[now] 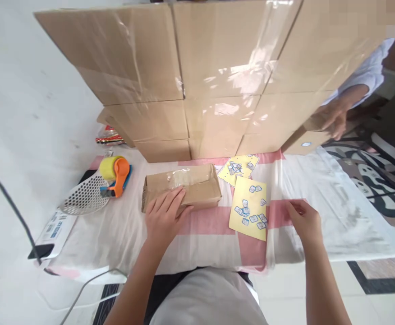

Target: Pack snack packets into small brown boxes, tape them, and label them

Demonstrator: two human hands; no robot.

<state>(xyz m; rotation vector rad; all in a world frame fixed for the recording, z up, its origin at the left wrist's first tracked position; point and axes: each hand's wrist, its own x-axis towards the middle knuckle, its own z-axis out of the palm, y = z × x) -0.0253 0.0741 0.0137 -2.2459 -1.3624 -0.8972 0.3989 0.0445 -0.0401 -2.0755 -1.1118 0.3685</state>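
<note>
A small brown parcel [182, 187], wrapped in kraft paper and glossy clear tape, lies on the surface [123, 234] just ahead of the person, its long side running left to right. The left hand [165, 216] rests flat on the parcel's near left part, fingers spread and released, pressing down rather than gripping. To the right of the parcel lies a yellow sticker sheet [249, 207] dotted with small blue-and-white labels, and a second yellow sheet [238, 168] sits just behind it, partly overlapped. The right hand [304, 219] is just beside the nearer sheet, on the right, fingers curled loosely over the cloth; whether it pinches something small I cannot tell, since the fingertips are turned away. The surface is covered by a white cloth with pink stripes.

Left of the parcel stands an orange tape dispenser [118, 177] with a yellow roll, touching a white perforated scoop-like tray [85, 196]. A black cable [11, 205] crosses the left edge. Behind everything, a wall of large cardboard boxes [197, 76] is stacked, sealed with shiny tape. At the far right, another person's hand [334, 119] in a pale sleeve touches a box at the stack's edge.
</note>
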